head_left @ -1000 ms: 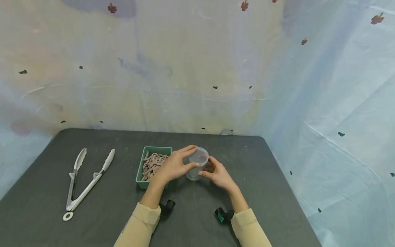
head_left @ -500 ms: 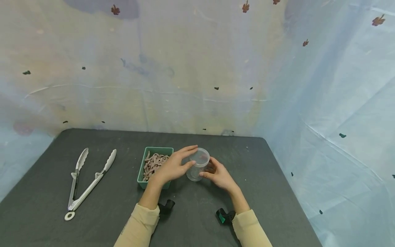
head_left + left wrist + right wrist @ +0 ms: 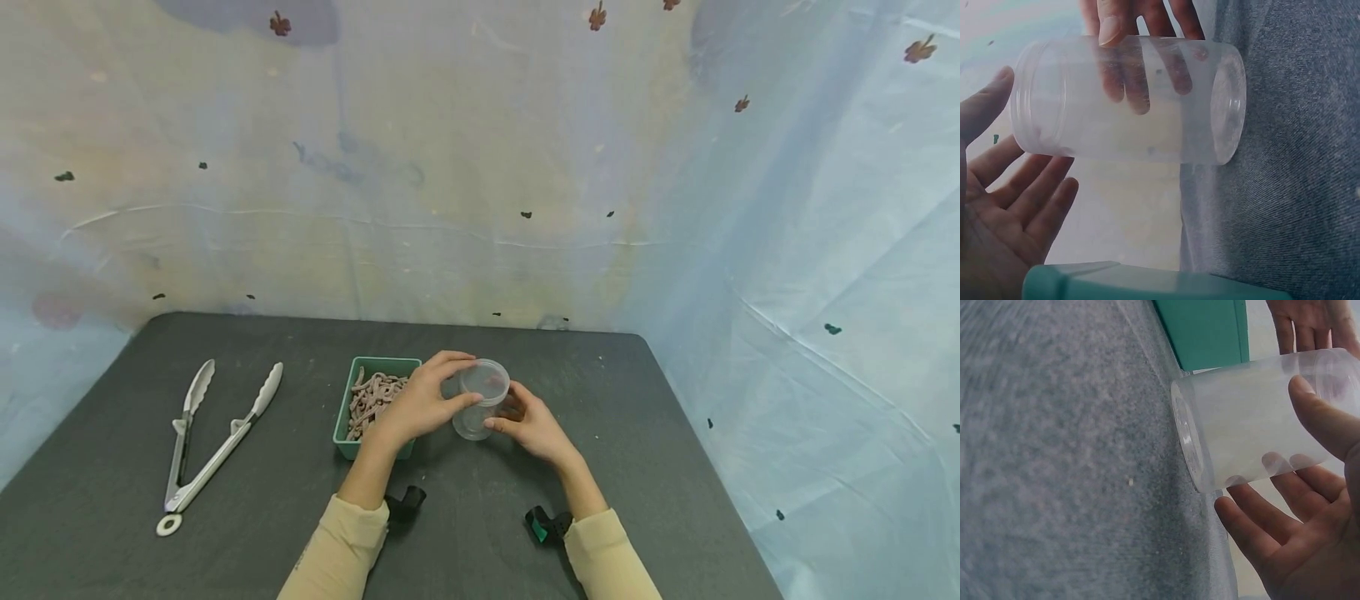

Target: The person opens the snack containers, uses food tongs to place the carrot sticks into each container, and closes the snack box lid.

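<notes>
A clear, cylindrical plastic jar (image 3: 491, 387) is roughly upright. It sits toward the tabletop's (image 3: 465, 542) far edge, nearer its right edge.

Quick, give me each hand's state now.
Left hand: closed, holding the clear container around its top.
Right hand: closed, holding the same clear container by its side.

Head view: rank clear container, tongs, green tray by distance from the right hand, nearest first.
From the right hand:
1. Clear container: nearest, at the fingers, just to the hand's left.
2. Green tray: farther left, past the container.
3. Tongs: farthest, on the table's left side, beyond the tray.
</notes>
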`<state>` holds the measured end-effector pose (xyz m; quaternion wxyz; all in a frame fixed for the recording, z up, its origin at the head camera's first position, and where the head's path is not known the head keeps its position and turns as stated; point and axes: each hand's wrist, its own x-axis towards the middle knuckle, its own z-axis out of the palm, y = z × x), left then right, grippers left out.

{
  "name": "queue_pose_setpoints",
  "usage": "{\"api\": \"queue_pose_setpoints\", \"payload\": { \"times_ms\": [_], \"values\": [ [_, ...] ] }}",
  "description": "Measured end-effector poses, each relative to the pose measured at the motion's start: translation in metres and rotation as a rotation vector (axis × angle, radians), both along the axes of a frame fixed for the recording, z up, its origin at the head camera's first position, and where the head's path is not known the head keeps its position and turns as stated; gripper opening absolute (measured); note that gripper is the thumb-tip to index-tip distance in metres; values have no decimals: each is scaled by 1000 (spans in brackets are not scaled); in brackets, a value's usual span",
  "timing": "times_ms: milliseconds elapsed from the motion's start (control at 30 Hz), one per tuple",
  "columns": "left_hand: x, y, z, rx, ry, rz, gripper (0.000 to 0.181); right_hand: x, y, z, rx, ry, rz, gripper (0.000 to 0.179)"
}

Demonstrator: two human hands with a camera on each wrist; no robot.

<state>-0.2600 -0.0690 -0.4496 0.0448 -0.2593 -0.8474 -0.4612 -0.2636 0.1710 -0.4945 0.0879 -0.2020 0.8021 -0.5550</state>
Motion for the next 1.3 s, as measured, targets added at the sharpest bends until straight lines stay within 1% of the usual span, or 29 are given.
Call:
{"api": "queue_pose_setpoints", "payload": {
  "times_ms": [133, 200, 367, 433, 500, 633, 833, 1033, 1167, 1233, 1300],
  "values": [
    [-1, 0, -2, -14, 3, 5, 57, -1, 0, -1, 0, 3, 2, 75],
    [-1, -1, -3, -17, 4, -15, 55, -1, 0, -1, -1, 3, 2, 75],
    [0, -3, -2, -4, -16, -101, 51, -1, 0, -1, -1, 0, 2, 75],
    [0, -3, -2, -7, -22, -121, 51, -1, 1, -1, 0, -1, 4, 75],
    [0, -4, -2, -11, -21, -128, 51, -1, 1, -1, -1, 0, 6, 75],
    [0, -4, -2, -18, -6, -116, 51, -1, 1, -1, -2, 5, 10, 75],
    [-1, -3, -4, -21, 22, -72, 51, -1, 0, -2, 12, 11, 0, 75],
    [0, 0, -4, 13, 23, -42, 52, -1, 0, -2, 10, 9, 4, 75],
    [0, 1, -5, 14, 28, -22, 54, -2, 1, -2, 6, 9, 12, 74],
    [0, 1, -5, 14, 35, -24, 54, -2, 2, -3, 7, 11, 13, 74],
    [-1, 1, -6, 16, 37, -40, 55, -2, 2, -3, 7, 13, 15, 74]
  ]
}}
